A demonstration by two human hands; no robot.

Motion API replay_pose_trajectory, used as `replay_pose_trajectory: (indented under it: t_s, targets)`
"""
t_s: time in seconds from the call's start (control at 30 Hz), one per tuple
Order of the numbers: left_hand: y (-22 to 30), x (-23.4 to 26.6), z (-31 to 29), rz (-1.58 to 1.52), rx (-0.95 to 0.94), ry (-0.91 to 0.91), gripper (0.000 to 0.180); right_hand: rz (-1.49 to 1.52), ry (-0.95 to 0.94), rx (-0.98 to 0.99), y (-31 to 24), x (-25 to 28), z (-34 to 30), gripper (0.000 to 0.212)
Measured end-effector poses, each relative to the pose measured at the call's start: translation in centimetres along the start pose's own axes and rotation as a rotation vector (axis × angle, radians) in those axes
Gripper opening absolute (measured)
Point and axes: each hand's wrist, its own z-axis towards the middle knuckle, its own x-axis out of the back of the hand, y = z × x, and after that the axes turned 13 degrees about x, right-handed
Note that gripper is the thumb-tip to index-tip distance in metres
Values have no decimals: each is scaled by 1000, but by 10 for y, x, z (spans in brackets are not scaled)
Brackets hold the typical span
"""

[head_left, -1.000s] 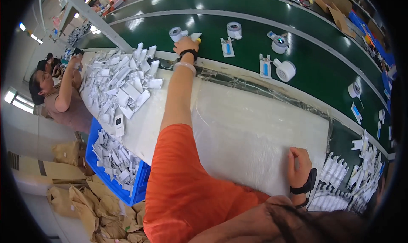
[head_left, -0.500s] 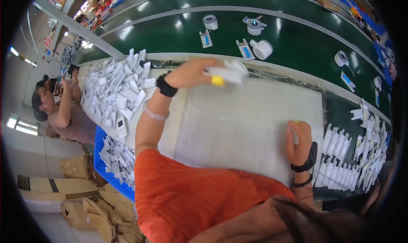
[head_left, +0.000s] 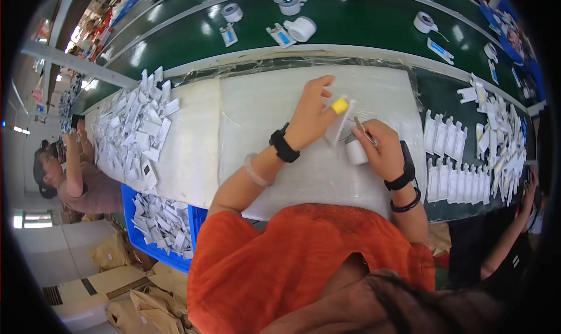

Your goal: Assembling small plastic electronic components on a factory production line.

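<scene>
Over the middle of the work surface, my left hand (head_left: 310, 116) has a yellow finger cover (head_left: 339, 105) on its thumb. Below that thumb, a slim white plastic piece (head_left: 338, 126) stands tilted and slightly blurred, apparently pinched by the hand; part of the grip is hidden. Close on its right, my right hand (head_left: 384, 154) is closed on a white round device (head_left: 356, 150) and a thin greyish cord or strip at the thumb. A small gap separates the device from the slim piece. Both wrists wear black bands.
Loose white plastic parts (head_left: 131, 120) pile up at left, above a blue bin (head_left: 190, 217) of similar parts. Rows of white parts (head_left: 459, 182) lie at right. Round devices (head_left: 302, 29) ride the green conveyor (head_left: 362, 27) beyond. A person (head_left: 79, 176) works at left; another person's arm (head_left: 507, 240) shows at right.
My left hand has come back from the far edge, bringing white parts to the middle. My right hand has moved inward and now holds the round device. The whole view has shifted.
</scene>
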Motion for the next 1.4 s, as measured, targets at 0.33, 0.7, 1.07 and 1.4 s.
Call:
replay_pose_trajectory:
  t_s: [0.33,0.7,1.07,1.4]
  targets:
    - [5,-9,-4,-229,131,-620,67,710,18,-178,8,17,-5,19]
    - [47,18,-20,150,-15,-298,35,149,-94,-128,-13,37,-3,9]
    - [29,-20,-23,-636,323,-499,28,-151,328,0,-7,13,-5,22]
    - [37,-15,-24,-633,389,-483,33,-175,273,260,1,10,-4,25]
